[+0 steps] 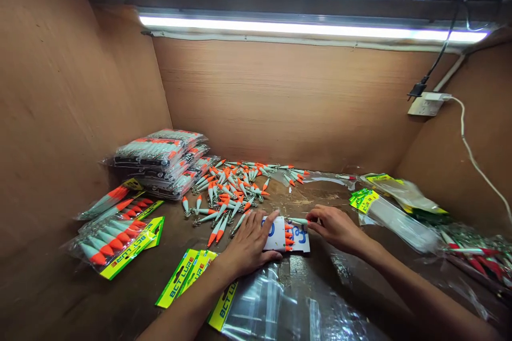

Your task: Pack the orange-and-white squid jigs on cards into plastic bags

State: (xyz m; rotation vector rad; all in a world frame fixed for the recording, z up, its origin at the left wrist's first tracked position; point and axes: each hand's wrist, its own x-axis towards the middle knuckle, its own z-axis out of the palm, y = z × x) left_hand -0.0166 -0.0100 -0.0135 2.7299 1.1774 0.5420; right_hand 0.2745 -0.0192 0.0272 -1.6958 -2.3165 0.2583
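Observation:
My left hand (252, 240) rests over a white card (302, 242) with blue handwriting, its thumb and fingers gripping the card's left part. Several orange-tipped fishing lures (288, 237) lie side by side at the card, their tips pointing right; their other ends are hidden. My right hand (330, 226) pinches one pale lure (298, 220) by its right end, at the card's upper edge. Just beyond my left hand spreads a loose pile of pale and orange lures (226, 192). Clear plastic bags (264, 303) with yellow headers lie below my left hand.
At the left stand stacked packs of lures (160, 157) and filled yellow-headed bags (116, 240). More clear bags (400, 221) and red-and-white lures (480, 258) lie at the right. Wooden walls (280, 101) enclose the bench under a tube light (312, 28). A cable (466, 144) hangs at the right.

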